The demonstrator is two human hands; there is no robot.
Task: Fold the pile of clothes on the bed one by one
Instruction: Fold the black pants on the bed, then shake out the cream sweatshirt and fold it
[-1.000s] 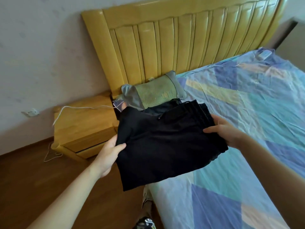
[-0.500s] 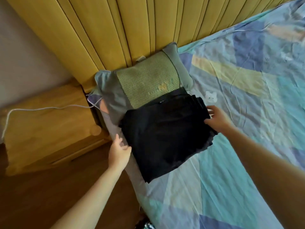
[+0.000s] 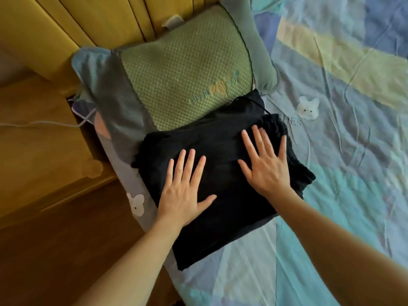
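Black folded clothes [image 3: 220, 173], one stack, under two flat hands: left hand [image 3: 183, 191], right hand [image 3: 265, 168].

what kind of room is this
Most likely a bedroom. There is a bed with a patterned sheet, a green pillow against a yellow wooden headboard, and a wooden nightstand beside it.

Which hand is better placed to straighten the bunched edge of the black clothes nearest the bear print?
Probably the right hand: its fingertips already reach the rumpled edge of the black clothes; the left hand lies farther off.
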